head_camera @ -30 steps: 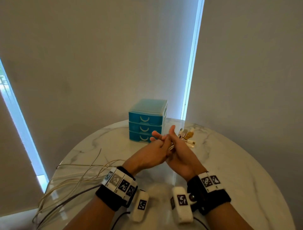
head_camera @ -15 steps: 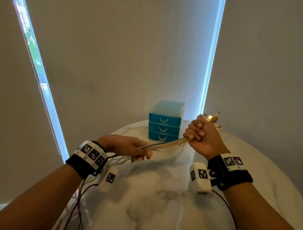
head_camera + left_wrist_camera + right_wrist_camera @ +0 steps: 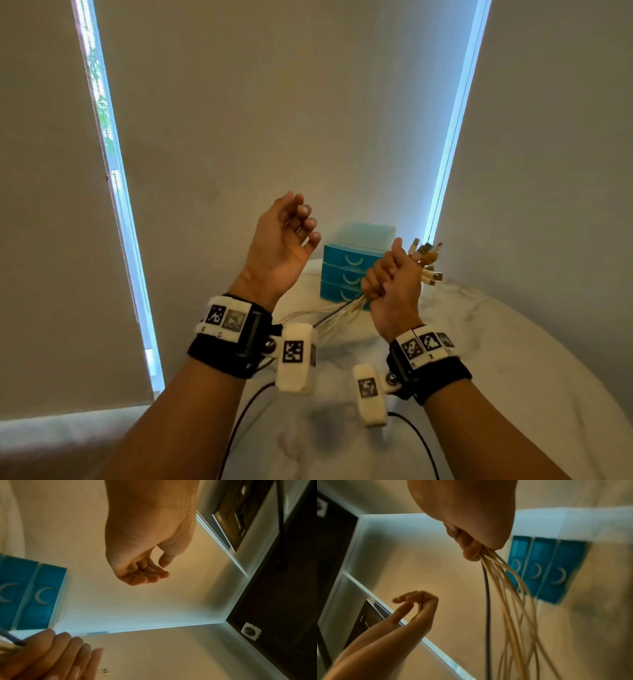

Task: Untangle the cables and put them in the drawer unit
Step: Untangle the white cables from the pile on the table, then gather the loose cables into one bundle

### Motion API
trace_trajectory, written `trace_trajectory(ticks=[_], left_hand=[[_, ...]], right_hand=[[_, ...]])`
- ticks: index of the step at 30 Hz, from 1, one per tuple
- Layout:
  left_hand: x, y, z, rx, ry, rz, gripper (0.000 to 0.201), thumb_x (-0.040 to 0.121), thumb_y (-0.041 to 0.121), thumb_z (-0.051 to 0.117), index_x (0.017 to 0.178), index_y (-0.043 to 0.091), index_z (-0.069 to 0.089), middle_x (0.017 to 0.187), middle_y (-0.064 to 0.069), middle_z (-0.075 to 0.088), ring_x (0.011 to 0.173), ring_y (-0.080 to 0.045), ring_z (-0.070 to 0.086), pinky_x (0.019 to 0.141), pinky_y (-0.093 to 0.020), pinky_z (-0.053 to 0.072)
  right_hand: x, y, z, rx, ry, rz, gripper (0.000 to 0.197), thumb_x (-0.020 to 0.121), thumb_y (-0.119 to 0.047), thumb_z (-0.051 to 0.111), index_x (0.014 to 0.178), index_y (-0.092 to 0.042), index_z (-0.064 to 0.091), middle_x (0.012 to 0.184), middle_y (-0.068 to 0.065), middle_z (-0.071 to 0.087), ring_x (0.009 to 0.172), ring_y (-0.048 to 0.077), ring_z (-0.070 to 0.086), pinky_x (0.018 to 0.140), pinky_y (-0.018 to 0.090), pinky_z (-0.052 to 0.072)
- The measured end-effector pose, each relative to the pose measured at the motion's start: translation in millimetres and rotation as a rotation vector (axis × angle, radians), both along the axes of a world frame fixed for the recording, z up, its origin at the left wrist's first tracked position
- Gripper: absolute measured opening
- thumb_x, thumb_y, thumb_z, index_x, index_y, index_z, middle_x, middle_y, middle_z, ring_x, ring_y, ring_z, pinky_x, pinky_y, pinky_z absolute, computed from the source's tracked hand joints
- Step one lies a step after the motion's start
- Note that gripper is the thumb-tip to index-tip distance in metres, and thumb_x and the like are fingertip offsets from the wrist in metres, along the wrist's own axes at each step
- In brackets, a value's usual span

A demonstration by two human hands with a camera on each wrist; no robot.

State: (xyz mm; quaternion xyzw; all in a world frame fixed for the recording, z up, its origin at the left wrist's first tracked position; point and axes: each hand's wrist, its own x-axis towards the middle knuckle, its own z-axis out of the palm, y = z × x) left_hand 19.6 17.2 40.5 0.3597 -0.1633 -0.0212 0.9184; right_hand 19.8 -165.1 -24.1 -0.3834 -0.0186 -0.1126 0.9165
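My right hand (image 3: 390,274) is raised above the table and grips a bundle of several pale cables (image 3: 339,310) plus one dark one. Their USB plugs (image 3: 426,260) stick out above the fist. In the right wrist view the cables (image 3: 508,588) hang down from the fist (image 3: 471,547). My left hand (image 3: 284,240) is lifted to the left, palm toward me, fingers loosely curled and holding nothing; the left wrist view shows that hand (image 3: 145,573) empty. The blue three-drawer unit (image 3: 352,263) stands at the table's back, all drawers closed.
The round white marble table (image 3: 513,377) has its curved edge at right. Grey blinds and two bright window strips (image 3: 113,192) stand behind it. Black wrist-camera leads (image 3: 239,421) trail over the near table.
My left hand has let go of the cables and risen, empty. My right hand still grips the bundle and has lifted a little. The view has tilted upward.
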Motion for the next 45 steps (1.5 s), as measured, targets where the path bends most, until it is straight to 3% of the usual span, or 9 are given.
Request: trace_trajectory(ticks=[6, 9, 14, 21, 28, 32, 35, 38, 45], left_hand=[[-8.3, -0.5, -61.9, 1.435, -0.239, 0.001, 0.062, 0.092, 0.067, 0.069, 0.140, 0.032, 0.053, 0.130, 0.009, 0.064, 0.111, -0.006, 0.063, 0.088, -0.025, 0.052], [3.4, 11.7, -96.1, 1.832, -0.387, -0.123, 0.058, 0.089, 0.062, 0.077, 0.137, 0.035, 0.060, 0.129, 0.010, 0.066, 0.111, -0.012, 0.065, 0.100, -0.034, 0.054], [17.2, 82.2, -80.6, 1.713, -0.355, -0.233, 0.029, 0.091, 0.057, 0.080, 0.111, 0.037, 0.076, 0.098, 0.016, 0.077, 0.083, -0.004, 0.072, 0.073, -0.025, 0.059], [57.7, 150.5, -81.2, 2.047, -0.271, -0.235, 0.025, 0.107, 0.043, 0.055, 0.102, 0.030, 0.076, 0.094, 0.005, 0.082, 0.062, -0.011, 0.064, 0.052, -0.028, 0.050], [112.6, 189.3, 31.3, 1.576, -0.643, 1.211, 0.020, 0.089, -0.003, 0.070, 0.108, 0.004, 0.073, 0.103, -0.021, 0.066, 0.092, -0.041, 0.067, 0.082, -0.048, 0.055], [112.8, 166.1, -24.7, 1.649, -0.800, 0.787, 0.017, 0.095, 0.019, 0.062, 0.095, 0.029, 0.076, 0.091, -0.005, 0.075, 0.087, -0.030, 0.071, 0.085, -0.043, 0.056], [108.5, 181.8, -96.9, 2.281, -0.531, 0.589, 0.016, 0.108, 0.040, 0.047, 0.111, 0.041, 0.062, 0.100, 0.004, 0.068, 0.107, -0.026, 0.065, 0.095, -0.040, 0.048], [116.5, 190.1, -125.3, 2.495, -0.300, 0.648, 0.020, 0.108, 0.038, 0.046, 0.117, 0.032, 0.062, 0.114, -0.003, 0.067, 0.120, -0.027, 0.058, 0.101, -0.042, 0.041], [141.0, 253.8, -144.5, 2.025, 0.233, 0.797, 0.012, 0.101, 0.031, 0.066, 0.106, 0.027, 0.076, 0.116, -0.009, 0.076, 0.103, -0.032, 0.073, 0.094, -0.039, 0.057]], right_hand=[[0.1, -34.9, 9.0, 0.083, -0.037, -0.033, 0.058, 0.112, -0.047, 0.049, 0.059, -0.022, 0.039, 0.051, -0.005, 0.028, 0.044, 0.010, 0.020, 0.045, 0.025, 0.018], [2.3, -45.2, 13.4, 0.054, -0.050, -0.064, 0.057, 0.112, -0.047, 0.047, 0.062, -0.022, 0.035, 0.051, -0.005, 0.027, 0.044, 0.010, 0.020, 0.044, 0.026, 0.019], [10.0, -82.0, 15.6, 0.073, -0.026, -0.212, 0.055, 0.111, -0.045, 0.050, 0.061, -0.025, 0.038, 0.053, -0.006, 0.027, 0.044, 0.010, 0.021, 0.042, 0.025, 0.022], [17.0, -76.3, 33.5, 0.025, -0.077, -0.093, 0.059, 0.113, -0.044, 0.044, 0.058, -0.023, 0.037, 0.047, -0.004, 0.027, 0.043, 0.012, 0.020, 0.045, 0.026, 0.023], [21.2, -12.3, 76.1, -0.097, -0.269, 0.066, 0.055, 0.115, -0.040, 0.043, 0.063, -0.021, 0.039, 0.054, -0.005, 0.028, 0.050, 0.013, 0.025, 0.051, 0.030, 0.035], [24.0, -37.6, 91.1, -0.018, -0.213, -0.056, 0.057, 0.112, -0.048, 0.045, 0.062, -0.024, 0.034, 0.053, -0.006, 0.023, 0.049, 0.013, 0.017, 0.048, 0.028, 0.025], [22.8, -62.7, 69.1, -0.067, -0.128, -0.063, 0.057, 0.113, -0.045, 0.043, 0.062, -0.023, 0.031, 0.049, -0.005, 0.021, 0.044, 0.014, 0.018, 0.045, 0.027, 0.024], [22.4, -64.8, 39.6, -0.114, -0.059, -0.080, 0.056, 0.112, -0.045, 0.046, 0.062, -0.023, 0.032, 0.050, -0.004, 0.023, 0.043, 0.014, 0.020, 0.042, 0.027, 0.026], [18.6, -90.3, 47.3, -0.036, -0.055, -0.327, 0.051, 0.110, -0.046, 0.053, 0.063, -0.028, 0.042, 0.054, -0.006, 0.029, 0.045, 0.013, 0.026, 0.046, 0.027, 0.025]])
